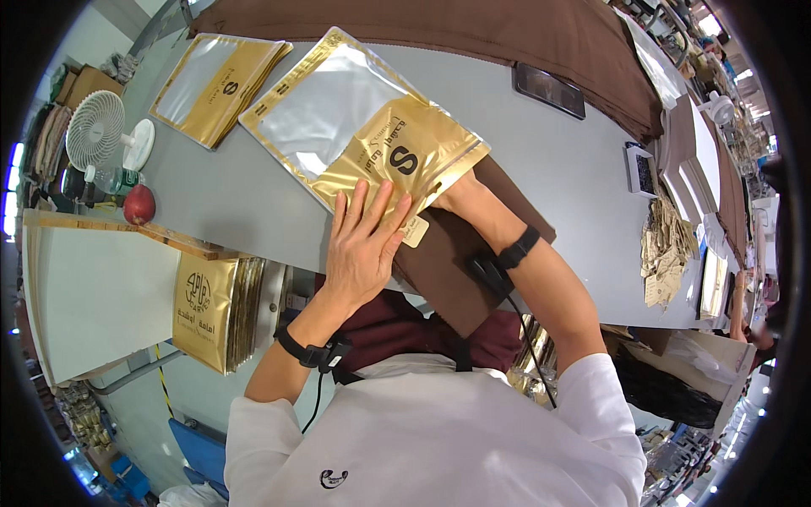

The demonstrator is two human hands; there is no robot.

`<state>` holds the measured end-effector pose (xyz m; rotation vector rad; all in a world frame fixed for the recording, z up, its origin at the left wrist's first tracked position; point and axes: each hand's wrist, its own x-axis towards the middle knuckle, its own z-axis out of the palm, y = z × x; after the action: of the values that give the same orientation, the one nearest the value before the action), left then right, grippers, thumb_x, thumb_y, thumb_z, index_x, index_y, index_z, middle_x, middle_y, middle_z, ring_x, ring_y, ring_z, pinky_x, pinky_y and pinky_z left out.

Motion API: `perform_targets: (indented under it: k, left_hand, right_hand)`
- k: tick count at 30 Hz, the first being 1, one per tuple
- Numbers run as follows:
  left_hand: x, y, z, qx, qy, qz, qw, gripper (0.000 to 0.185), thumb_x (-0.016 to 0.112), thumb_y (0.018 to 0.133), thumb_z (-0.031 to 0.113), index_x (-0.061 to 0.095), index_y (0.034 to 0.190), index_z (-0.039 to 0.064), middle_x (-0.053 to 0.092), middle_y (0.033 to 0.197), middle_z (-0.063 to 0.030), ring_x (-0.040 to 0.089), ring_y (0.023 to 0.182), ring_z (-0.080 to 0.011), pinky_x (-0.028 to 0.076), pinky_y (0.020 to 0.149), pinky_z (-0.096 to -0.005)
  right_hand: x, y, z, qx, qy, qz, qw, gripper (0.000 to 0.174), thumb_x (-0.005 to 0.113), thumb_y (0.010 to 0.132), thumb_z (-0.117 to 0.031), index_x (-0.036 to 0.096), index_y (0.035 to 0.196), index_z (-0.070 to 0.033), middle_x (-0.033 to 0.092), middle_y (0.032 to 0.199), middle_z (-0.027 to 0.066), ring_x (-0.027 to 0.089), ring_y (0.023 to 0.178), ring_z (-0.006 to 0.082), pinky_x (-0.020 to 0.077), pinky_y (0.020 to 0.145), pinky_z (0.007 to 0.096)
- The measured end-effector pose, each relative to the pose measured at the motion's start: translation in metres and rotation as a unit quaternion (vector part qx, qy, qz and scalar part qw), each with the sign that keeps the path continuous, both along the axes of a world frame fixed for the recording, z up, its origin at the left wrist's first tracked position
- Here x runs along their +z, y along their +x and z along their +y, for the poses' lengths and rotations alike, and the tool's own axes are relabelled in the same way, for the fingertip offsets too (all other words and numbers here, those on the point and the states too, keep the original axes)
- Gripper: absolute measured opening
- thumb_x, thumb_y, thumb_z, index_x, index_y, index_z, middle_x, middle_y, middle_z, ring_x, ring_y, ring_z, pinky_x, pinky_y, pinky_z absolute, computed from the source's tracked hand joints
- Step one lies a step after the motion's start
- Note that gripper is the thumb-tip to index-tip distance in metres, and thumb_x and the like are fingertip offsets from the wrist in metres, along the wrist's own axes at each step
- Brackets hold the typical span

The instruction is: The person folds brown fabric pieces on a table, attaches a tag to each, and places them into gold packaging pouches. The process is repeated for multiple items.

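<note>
A gold-and-clear plastic zip bag (345,95) with printed writing lies tilted on the grey table (253,184), its open-end side towards me. My left hand (364,253) rests flat on the bag's gold part, fingers spread. My right hand (457,190) reaches under or into the bag's near edge; its fingers are hidden, and I cannot tell whether they grip anything. Folded brown fabric (453,272) lies beneath my right forearm and overhangs the table's near edge. Beside my left fingertips, a small cream tag (415,232) sits on that fabric.
More gold bags (209,89) are stacked at upper left, near a white fan (95,130), a bottle (114,180) and a red fruit-like object (139,205). A phone (550,90) lies by brown cloth (443,25). Cream tags (665,253) are heaped at right.
</note>
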<state>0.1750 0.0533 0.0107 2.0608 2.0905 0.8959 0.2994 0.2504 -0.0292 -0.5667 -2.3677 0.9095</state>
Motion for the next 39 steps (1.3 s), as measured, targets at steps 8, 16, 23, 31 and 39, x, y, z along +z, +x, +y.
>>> perform_targets:
  k: [8, 16, 23, 31, 39]
  left_hand:
    - [0.005, -0.004, -0.005, -0.019, -0.024, -0.006, 1.0, 0.056, 0.063, 0.101, 0.046, 0.062, 0.147, 0.014, 0.056, 0.154, -0.0091, 0.044, 0.147, -0.0392, 0.024, 0.125, -0.0586]
    - [0.009, 0.001, 0.0, 0.016, -0.007, -0.005, 1.0, 0.054, 0.069, 0.096, 0.045, 0.067, 0.138, 0.011, 0.058, 0.14, -0.0093, 0.047, 0.138, -0.0363, 0.025, 0.123, -0.0595]
    - [-0.002, -0.008, -0.032, 0.084, 0.125, -0.205, 0.967, 0.025, 0.069, 0.096, 0.013, 0.073, 0.12, 0.005, 0.059, 0.131, -0.0158, 0.056, 0.124, -0.0362, 0.045, 0.107, -0.0488]
    - [-0.007, 0.03, -0.066, -0.008, 0.069, 0.021, 0.997, 0.017, 0.076, 0.078, 0.012, 0.073, 0.095, 0.008, 0.061, 0.104, -0.0119, 0.056, 0.098, -0.0325, 0.039, 0.081, -0.043]
    - [0.008, 0.002, -0.006, 0.037, -0.051, -0.036, 0.997, 0.022, 0.081, 0.077, 0.024, 0.074, 0.09, 0.008, 0.071, 0.08, -0.0111, 0.067, 0.072, -0.034, 0.047, 0.059, -0.0441]
  right_hand:
    - [0.024, 0.032, -0.007, 0.032, 0.192, -0.164, 0.967, 0.036, 0.07, 0.091, -0.022, 0.069, 0.12, -0.002, 0.067, 0.121, 0.0216, 0.062, 0.114, 0.0419, 0.0478, 0.101, 0.0495]
    - [0.088, 0.164, -0.149, 0.068, 0.154, -0.189, 0.967, 0.068, 0.079, 0.089, -0.039, 0.058, 0.144, -0.006, 0.057, 0.151, 0.0171, 0.057, 0.137, 0.0335, 0.043, 0.117, 0.0518]
    - [0.049, 0.174, -0.168, -0.001, 0.207, -0.144, 0.968, 0.067, 0.064, 0.081, 0.002, 0.059, 0.148, -0.01, 0.052, 0.156, 0.0166, 0.05, 0.145, 0.0344, 0.0347, 0.124, 0.0581]
    - [0.082, 0.152, -0.148, -0.037, 0.117, -0.072, 0.99, 0.076, 0.061, 0.068, 0.017, 0.065, 0.14, -0.007, 0.059, 0.145, 0.0257, 0.061, 0.13, 0.0421, 0.0517, 0.112, 0.0536]
    - [0.095, 0.125, -0.142, -0.037, 0.038, -0.042, 0.998, 0.081, 0.05, 0.067, 0.024, 0.065, 0.141, -0.007, 0.059, 0.147, 0.0225, 0.059, 0.134, 0.042, 0.0433, 0.118, 0.0558]
